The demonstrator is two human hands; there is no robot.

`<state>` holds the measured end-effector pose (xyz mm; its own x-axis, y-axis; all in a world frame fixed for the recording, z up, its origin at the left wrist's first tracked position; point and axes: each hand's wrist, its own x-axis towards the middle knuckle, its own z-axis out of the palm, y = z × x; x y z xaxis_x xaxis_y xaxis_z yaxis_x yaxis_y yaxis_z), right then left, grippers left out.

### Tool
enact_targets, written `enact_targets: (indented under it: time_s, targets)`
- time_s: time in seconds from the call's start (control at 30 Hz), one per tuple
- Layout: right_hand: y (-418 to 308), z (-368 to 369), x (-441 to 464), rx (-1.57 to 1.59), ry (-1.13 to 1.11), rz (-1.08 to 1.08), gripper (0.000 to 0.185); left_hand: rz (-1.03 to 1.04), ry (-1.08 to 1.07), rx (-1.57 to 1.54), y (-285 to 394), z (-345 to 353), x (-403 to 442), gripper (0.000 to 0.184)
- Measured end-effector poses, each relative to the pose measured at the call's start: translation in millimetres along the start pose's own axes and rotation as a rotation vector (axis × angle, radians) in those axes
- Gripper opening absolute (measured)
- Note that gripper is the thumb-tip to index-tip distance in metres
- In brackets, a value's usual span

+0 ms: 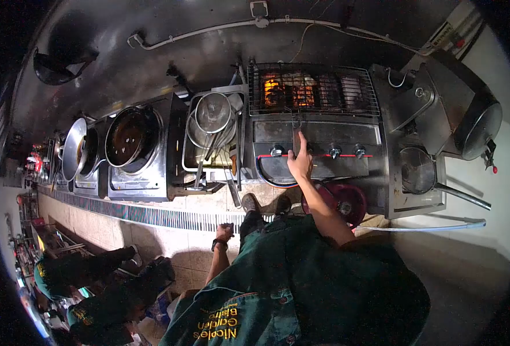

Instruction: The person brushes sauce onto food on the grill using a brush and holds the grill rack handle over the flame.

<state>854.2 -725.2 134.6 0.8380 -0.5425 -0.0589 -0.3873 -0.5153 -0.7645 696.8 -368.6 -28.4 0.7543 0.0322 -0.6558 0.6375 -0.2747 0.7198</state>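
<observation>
My right hand [301, 163] reaches forward to the long handle [296, 137] of a wire grill basket [347, 106]. The index finger lies along the handle, and the thumb is on its other side. The basket rests over a charcoal grill [315, 131], where orange flames and glow show through the left half of the wires. Pale, blurred pieces lie under the wires; their kind cannot be made out. Low beside my leg hangs my left hand [225, 232], its fingers curled in, with nothing visible in them and a dark watch on the wrist.
Left of the grill, a metal tray [194, 164] holds strainers [213, 112] and tongs. Farther left, a dark wok [131, 138] and other pans sit on burners. A deep fryer [419, 173] with a basket stands at right. Co-workers [116, 300] are behind on the left. A drain grate [151, 214] crosses the floor.
</observation>
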Motion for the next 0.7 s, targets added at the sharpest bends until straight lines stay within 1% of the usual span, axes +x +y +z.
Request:
enact_targets:
  time_s: [0.03, 0.1, 0.43, 0.57, 0.63, 0.7]
  targets:
    - [0, 0, 0, -0.008, -0.003, 0.007, 0.068, -0.001, 0.000, 0.000, 0, 0, 0, 0.028]
    - [0, 0, 0, -0.011, -0.011, 0.013, 0.068, -0.072, 0.008, 0.092, -1, 1, 4, 0.028]
    - [1, 1, 0, 0.001, 0.011, -0.024, 0.069, -0.097, 0.020, 0.097, -2, 1, 4, 0.029]
    - [2, 1, 1, 0.003, -0.025, 0.006, 0.069, -0.101, 0.016, 0.101, 5, 1, 0, 0.030]
    - [4, 4, 1, 0.018, 0.012, -0.026, 0.069, -0.095, 0.012, 0.108, 11, 2, -3, 0.031]
    - [5, 4, 1, 0.024, 0.025, -0.044, 0.069, -0.132, 0.023, 0.157, 12, 3, -3, 0.031]
